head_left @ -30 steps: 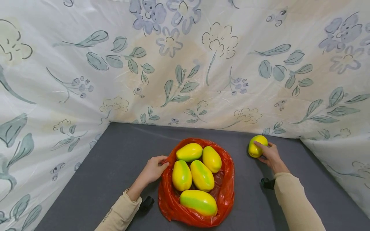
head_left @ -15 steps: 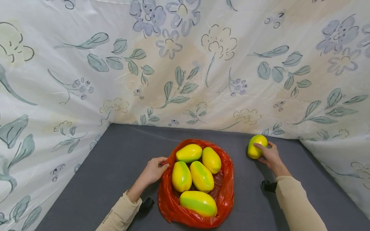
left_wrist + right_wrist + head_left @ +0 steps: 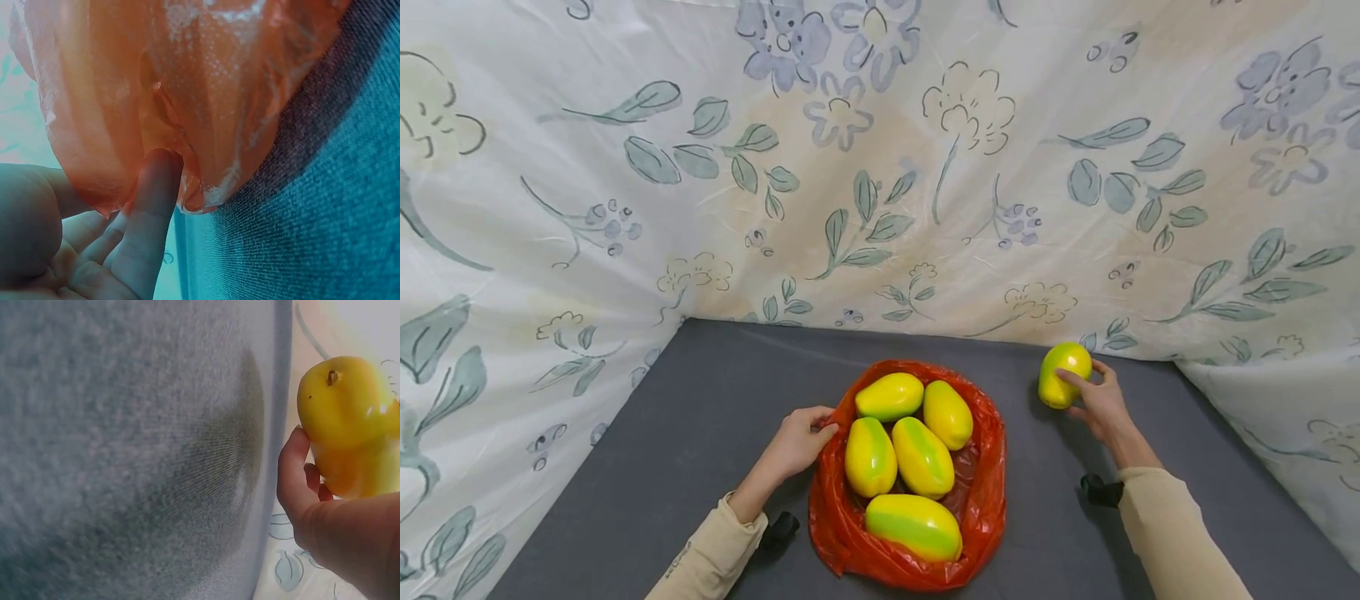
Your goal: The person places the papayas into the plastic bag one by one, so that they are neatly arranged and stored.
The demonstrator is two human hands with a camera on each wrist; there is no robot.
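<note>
At the right rear of the dark table, my right hand (image 3: 1101,408) grips a yellow-green mango (image 3: 1065,375) between thumb and fingers. In the right wrist view, the mango (image 3: 347,422) shows a short brown stem and is raised off the cloth, its shadow apart from it. My left hand (image 3: 799,442) pinches the left rim of a red plastic bag (image 3: 988,517). Seen from the left wrist, the thumb and fingers (image 3: 156,200) have the thin film between them. Several more mangoes (image 3: 922,457) lie inside the bag, whose mouth is spread wide with its rim rolled down.
A dark grey cloth covers the table (image 3: 715,375). Floral fabric (image 3: 865,167) hangs behind it and along both sides. Black wrist straps or mounts (image 3: 1101,490) stick out beneath both sleeves.
My right hand has lifted its mango slightly, up and a little to the left. The left hand keeps its hold on the bag rim, and the bag has barely moved.
</note>
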